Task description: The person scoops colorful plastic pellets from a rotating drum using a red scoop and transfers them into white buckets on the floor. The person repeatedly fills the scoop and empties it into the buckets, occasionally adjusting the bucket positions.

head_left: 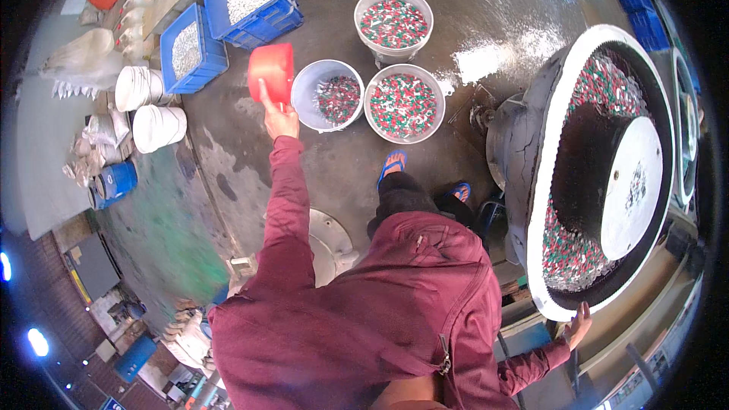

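Observation:
My left hand (281, 119) reaches forward and grips a red plastic tub (270, 73), its index finger stretched along the side. The tub is held just left of a white bucket (307, 110) partly filled with red, green and white pieces. Two more buckets of such pieces stand close by, a near bucket (405, 103) and a far bucket (393, 24). On my right is a big round machine bowl (550, 182) with a thick white rim, holding many of the same pieces around a central hub (634, 190). My right hand (579, 328) rests against the bowl's lower rim, fingers extended.
Two blue crates (216, 57) with white pieces stand at the far left. Below them are white buckets (159, 127) and a blue drum (118, 181). The floor (471, 0) is wet and shiny. My feet in blue sandals (391, 163) are just behind the buckets.

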### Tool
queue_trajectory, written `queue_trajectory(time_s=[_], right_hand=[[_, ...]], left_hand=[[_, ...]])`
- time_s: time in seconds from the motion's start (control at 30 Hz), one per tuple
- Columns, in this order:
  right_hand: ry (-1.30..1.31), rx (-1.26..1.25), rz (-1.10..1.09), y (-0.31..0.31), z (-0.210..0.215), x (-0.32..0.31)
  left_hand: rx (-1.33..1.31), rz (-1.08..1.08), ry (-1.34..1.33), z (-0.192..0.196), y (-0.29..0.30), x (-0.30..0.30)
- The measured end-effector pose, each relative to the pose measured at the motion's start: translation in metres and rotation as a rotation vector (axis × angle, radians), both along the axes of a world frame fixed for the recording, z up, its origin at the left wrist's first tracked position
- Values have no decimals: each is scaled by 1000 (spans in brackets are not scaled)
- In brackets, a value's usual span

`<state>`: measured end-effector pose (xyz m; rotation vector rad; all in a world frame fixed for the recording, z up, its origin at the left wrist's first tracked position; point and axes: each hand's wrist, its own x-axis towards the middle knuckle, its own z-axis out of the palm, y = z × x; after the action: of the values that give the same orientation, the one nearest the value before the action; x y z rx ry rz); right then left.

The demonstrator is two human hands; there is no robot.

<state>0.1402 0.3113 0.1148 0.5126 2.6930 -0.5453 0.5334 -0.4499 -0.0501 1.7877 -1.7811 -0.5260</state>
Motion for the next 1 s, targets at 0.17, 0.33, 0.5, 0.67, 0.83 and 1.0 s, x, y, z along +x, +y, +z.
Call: queue_trajectory(time_s=[0.17, 0.33, 0.5, 0.67, 0.83, 1.0], right_hand=[[220, -200, 210, 27, -52, -25], [357, -443, 268, 38, -124, -76], [333, -102, 645, 125, -255, -143], [235, -142, -128, 180, -353, -185], [-63, 56, -189, 129, -358, -147], [-213, -334, -47, 27, -336, -115]], left_hand=[[14, -352, 516, 115, 43, -118], [-190, -1118, 199, 183, 138, -307], [-400, -1421, -605, 131, 234, -516], [-711, -1271, -806, 18, 240, -638], [-289, -1352, -1016, -37, 302, -533], [442, -1301, -1173, -23, 404, -470]])
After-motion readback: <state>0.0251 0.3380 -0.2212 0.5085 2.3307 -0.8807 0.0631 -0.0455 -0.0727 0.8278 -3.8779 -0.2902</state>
